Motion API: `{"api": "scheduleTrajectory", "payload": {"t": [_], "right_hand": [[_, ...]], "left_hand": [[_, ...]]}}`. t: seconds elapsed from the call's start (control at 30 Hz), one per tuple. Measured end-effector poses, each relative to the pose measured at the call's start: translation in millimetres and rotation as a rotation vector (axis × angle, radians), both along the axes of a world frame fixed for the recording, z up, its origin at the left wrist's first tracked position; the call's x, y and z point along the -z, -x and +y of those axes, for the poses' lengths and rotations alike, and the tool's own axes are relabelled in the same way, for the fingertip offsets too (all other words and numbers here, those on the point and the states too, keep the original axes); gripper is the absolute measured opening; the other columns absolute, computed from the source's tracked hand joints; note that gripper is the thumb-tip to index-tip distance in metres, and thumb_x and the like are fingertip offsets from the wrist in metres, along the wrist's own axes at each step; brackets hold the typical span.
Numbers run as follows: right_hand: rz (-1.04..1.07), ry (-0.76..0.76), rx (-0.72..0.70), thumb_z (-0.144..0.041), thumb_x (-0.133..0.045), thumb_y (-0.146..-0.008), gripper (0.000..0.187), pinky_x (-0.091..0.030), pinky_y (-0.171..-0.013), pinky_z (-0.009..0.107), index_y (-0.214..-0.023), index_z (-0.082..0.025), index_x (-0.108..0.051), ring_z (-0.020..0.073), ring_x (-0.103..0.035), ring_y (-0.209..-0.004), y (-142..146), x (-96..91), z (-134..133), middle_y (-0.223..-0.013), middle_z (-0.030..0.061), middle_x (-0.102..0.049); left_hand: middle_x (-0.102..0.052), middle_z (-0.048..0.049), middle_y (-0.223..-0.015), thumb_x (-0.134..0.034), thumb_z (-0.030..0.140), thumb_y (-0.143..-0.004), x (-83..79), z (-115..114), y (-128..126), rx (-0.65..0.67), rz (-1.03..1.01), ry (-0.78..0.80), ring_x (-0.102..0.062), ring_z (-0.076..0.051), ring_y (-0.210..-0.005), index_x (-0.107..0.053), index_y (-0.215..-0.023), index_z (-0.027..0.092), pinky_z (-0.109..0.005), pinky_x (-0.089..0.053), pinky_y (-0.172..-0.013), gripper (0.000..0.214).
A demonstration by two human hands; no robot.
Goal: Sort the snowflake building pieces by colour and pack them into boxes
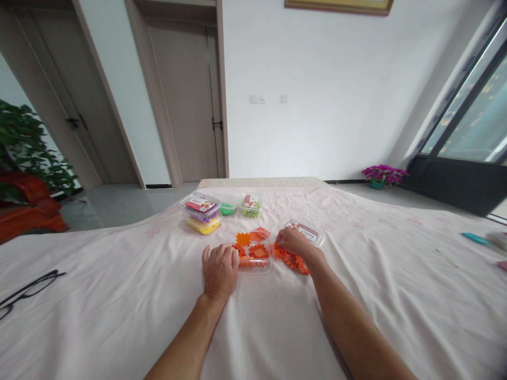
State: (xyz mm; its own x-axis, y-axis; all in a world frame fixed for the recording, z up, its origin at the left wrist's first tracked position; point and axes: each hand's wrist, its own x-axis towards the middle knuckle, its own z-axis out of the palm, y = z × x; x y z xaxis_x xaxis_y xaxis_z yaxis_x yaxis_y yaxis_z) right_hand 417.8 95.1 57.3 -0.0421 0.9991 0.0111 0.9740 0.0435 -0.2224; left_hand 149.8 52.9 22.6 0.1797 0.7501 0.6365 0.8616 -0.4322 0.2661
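A clear plastic box with orange notched-edge plastic building pieces inside stands in front of me. My left hand is closed on its left edge, fingers bent around the rim. Just right of the box, loose orange pieces lie in a small heap on the cloth. My right hand reaches down to them, its fingers closed at an orange piece beside the box; the fingertips are partly hidden. Behind that hand lies a clear lid with a printed label.
Stacked boxes of purple and yellow pieces stand at the back left. Nearby are a green-filled box and a light-green one. Eyeglasses lie far left, a blue object far right. The tablecloth is wrinkled.
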Motion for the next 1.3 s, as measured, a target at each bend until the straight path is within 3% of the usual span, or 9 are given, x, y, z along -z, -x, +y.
{"api": "scheduleTrajectory", "payload": {"t": [0.1, 0.2, 0.33, 0.5, 0.63, 1.03, 1.13, 1.3], "right_hand": [[0.038, 0.045, -0.069, -0.028, -0.065, -0.074, 0.039, -0.042, -0.087, 0.029, -0.111, -0.022, -0.071, 0.0237, -0.06, -0.105, -3.0, -0.3, -1.7, -0.111, 0.0087, -0.068], [0.034, 0.086, -0.077, -0.029, -0.07, -0.068, 0.043, -0.041, -0.089, 0.029, -0.11, -0.022, -0.071, 0.0251, -0.057, -0.109, -5.7, 2.3, -0.9, -0.115, 0.0086, -0.065], [0.013, 0.055, -0.05, -0.022, -0.068, -0.067, 0.028, -0.039, -0.086, 0.027, -0.095, -0.017, -0.072, 0.0221, -0.058, -0.101, -4.5, 2.7, 0.1, -0.102, 0.0082, -0.068], [0.168, -0.003, 0.01, -0.023, -0.069, -0.065, 0.026, -0.036, -0.063, 0.023, -0.09, -0.018, -0.065, 0.0147, -0.058, -0.075, -1.1, -6.2, -4.2, -0.084, 0.0012, -0.067], [0.271, -0.08, 0.014, -0.022, -0.071, -0.063, 0.021, -0.03, -0.056, 0.021, -0.082, -0.019, -0.062, 0.0112, -0.054, -0.066, 0.7, -11.9, -6.2, -0.074, -0.003, -0.064], [0.529, 0.01, 0.069, -0.032, -0.063, -0.073, 0.015, -0.031, -0.048, 0.02, -0.073, -0.017, -0.062, 0.0087, -0.048, -0.05, -10.8, -10.7, -4.4, -0.058, -0.0035, -0.058], [0.487, -0.093, 0.135, -0.033, -0.06, -0.075, 0.016, -0.032, -0.049, 0.021, -0.074, -0.017, -0.063, 0.0099, -0.051, -0.052, -11.5, -13.6, -3.8, -0.06, -0.0017, -0.06], [0.478, -0.417, 0.226, -0.035, -0.058, -0.079, 0.017, -0.039, -0.056, 0.022, -0.075, -0.019, -0.062, 0.0129, -0.057, -0.062, 1.6, -27.1, -2.2, -0.067, 0.0003, -0.064]], "left_hand": [[-0.069, -0.0043, -0.091, -0.039, 0.027, -0.096, 1.7, 0.7, 0.3, 0.001, -0.001, -0.001, -0.062, -0.021, -0.09, -0.065, -0.085, 0.024, -0.048, -0.028, -0.107, 0.028], [-0.07, -0.0041, -0.093, -0.039, 0.027, -0.096, 2.6, 1.1, 0.5, -0.003, -0.005, 0.005, -0.062, -0.021, -0.091, -0.066, -0.087, 0.024, -0.048, -0.028, -0.107, 0.028], [-0.07, -0.0043, -0.093, -0.039, 0.027, -0.096, 2.0, 0.7, 0.3, 0.001, -0.002, 0.009, -0.062, -0.021, -0.091, -0.066, -0.087, 0.024, -0.047, -0.028, -0.107, 0.029], [-0.07, -0.0038, -0.093, -0.039, 0.026, -0.096, 1.3, 0.2, 0.1, -0.005, 0.0, 0.012, -0.062, -0.021, -0.09, -0.067, -0.087, 0.024, -0.047, -0.029, -0.106, 0.029], [-0.07, -0.0047, -0.093, -0.04, 0.026, -0.096, 1.4, 0.6, 0.5, -0.003, -0.011, -0.006, -0.062, -0.021, -0.09, -0.067, -0.086, 0.023, -0.046, -0.028, -0.105, 0.029], [-0.07, -0.004, -0.094, -0.039, 0.026, -0.096, 2.9, 1.7, 0.5, -0.006, -0.008, 0.012, -0.062, -0.021, -0.091, -0.067, -0.088, 0.023, -0.046, -0.028, -0.106, 0.029], [-0.07, -0.0034, -0.094, -0.039, 0.026, -0.096, 2.9, 1.2, 0.3, -0.006, -0.001, 0.022, -0.062, -0.02, -0.091, -0.067, -0.088, 0.023, -0.046, -0.028, -0.105, 0.029], [-0.07, -0.0039, -0.095, -0.04, 0.025, -0.096, 0.7, 1.0, 0.2, -0.006, 0.005, 0.012, -0.062, -0.021, -0.092, -0.067, -0.088, 0.023, -0.044, -0.03, -0.103, 0.028]]}}
